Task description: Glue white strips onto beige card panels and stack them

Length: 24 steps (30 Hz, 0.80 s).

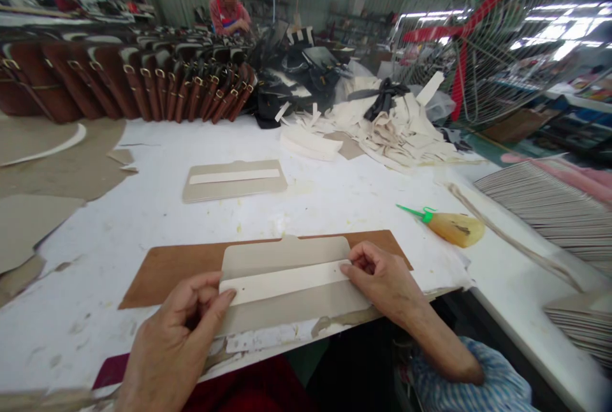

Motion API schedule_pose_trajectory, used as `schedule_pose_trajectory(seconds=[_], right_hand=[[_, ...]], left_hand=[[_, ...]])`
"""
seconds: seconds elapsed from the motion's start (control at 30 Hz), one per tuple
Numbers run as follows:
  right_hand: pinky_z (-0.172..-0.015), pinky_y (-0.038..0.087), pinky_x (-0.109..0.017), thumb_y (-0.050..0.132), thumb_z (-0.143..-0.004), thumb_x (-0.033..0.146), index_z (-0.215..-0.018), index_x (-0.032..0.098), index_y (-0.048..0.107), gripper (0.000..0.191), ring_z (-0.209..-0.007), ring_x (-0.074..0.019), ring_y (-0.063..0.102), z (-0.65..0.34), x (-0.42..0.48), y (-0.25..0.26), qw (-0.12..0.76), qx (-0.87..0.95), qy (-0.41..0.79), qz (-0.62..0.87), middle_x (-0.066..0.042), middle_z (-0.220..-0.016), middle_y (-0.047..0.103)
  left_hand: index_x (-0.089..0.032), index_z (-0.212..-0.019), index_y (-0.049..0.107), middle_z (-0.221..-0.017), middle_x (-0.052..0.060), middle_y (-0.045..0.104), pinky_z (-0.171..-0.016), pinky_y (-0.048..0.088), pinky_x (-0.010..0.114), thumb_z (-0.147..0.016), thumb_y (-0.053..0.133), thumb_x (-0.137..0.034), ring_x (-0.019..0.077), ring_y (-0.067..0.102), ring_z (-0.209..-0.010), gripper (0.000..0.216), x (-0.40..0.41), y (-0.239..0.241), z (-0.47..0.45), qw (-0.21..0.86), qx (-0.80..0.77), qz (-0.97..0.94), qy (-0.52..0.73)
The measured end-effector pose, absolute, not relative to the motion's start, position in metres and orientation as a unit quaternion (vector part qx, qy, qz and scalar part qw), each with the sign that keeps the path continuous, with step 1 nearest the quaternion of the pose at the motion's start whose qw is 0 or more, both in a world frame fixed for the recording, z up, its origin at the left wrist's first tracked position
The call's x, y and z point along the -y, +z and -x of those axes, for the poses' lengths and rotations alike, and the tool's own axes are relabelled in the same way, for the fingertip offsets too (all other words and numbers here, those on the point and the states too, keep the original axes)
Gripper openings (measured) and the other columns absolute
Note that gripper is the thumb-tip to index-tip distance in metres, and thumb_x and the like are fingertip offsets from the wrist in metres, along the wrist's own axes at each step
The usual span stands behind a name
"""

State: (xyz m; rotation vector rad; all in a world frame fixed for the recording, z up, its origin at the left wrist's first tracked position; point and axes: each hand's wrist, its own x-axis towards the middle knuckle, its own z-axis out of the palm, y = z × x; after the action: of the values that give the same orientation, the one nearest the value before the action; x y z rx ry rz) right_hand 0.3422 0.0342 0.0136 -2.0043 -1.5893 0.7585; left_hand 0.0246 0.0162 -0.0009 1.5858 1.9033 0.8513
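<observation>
A long white strip runs across a beige board panel with rounded top corners. My left hand pinches the strip's left end between thumb and forefinger, its other fingers curled. At the opposite end, my right hand has thumb and fingertips closed on the strip. Small dark dots show near the strip's ends. Beneath the panel lies a brown rectangular sheet, close to the table's front edge. Farther back sits a similar beige panel with a white strip lying on it.
A yellow glue bottle with a green nozzle lies at right. Stacked boards stand beyond it. Brown buckled bags line the back left, near a pile of white scraps. A red-bladed fan and a co-worker are behind.
</observation>
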Motion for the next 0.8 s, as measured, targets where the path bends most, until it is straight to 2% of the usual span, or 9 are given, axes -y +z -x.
schedule_pose_trajectory(seconds=[0.23, 0.4, 0.67, 0.8], right_hand=[[-0.061, 0.038, -0.032, 0.058, -0.078, 0.045, -0.079, 0.026, 0.059, 0.019, -0.061, -0.0186, 0.057, -0.34, -0.0323, 0.013, 0.23, 0.579, 0.253, 0.74, 0.002, -0.065, 0.064], [-0.061, 0.04, -0.032, 0.058, -0.079, 0.045, -0.079, 0.026, 0.06, 0.019, -0.062, -0.0189, 0.059, -0.3394, -0.0314, 0.0136, 0.23, 0.581, 0.252, 0.739, 0.002, -0.066, 0.065], [-0.061, 0.041, -0.033, 0.058, -0.08, 0.044, -0.078, 0.026, 0.062, 0.018, -0.063, -0.0198, 0.062, -0.3379, -0.0322, 0.014, 0.24, 0.582, 0.243, 0.738, 0.001, -0.067, 0.067], [-0.061, 0.041, -0.033, 0.058, -0.079, 0.044, -0.077, 0.026, 0.061, 0.018, -0.062, -0.0198, 0.062, -0.3374, -0.0326, 0.014, 0.241, 0.582, 0.24, 0.739, 0.0, -0.066, 0.067]], left_hand=[[-0.029, -0.106, 0.07, -0.074, -0.005, 0.073, -0.06, 0.052, 0.029, -0.081, 0.061, -0.069, 0.0191, 0.069, -0.062, 0.048, -0.0176, -0.0002, -0.0256, 0.236, -0.708, -0.592, 0.305], [-0.031, -0.113, 0.068, -0.076, -0.006, 0.073, -0.059, 0.052, 0.028, -0.081, 0.059, -0.073, 0.0186, 0.07, -0.063, 0.053, -0.017, -0.0036, -0.0233, 0.258, -0.71, -0.581, 0.303], [-0.03, -0.106, 0.068, -0.072, -0.005, 0.073, -0.058, 0.051, 0.028, -0.079, 0.061, -0.073, 0.0202, 0.07, -0.062, 0.051, -0.0163, -0.001, -0.0251, 0.243, -0.706, -0.586, 0.315], [-0.031, -0.111, 0.067, -0.076, -0.005, 0.075, -0.061, 0.053, 0.028, -0.08, 0.062, -0.072, 0.0208, 0.072, -0.067, 0.051, -0.0179, -0.005, -0.0232, 0.244, -0.709, -0.588, 0.303]])
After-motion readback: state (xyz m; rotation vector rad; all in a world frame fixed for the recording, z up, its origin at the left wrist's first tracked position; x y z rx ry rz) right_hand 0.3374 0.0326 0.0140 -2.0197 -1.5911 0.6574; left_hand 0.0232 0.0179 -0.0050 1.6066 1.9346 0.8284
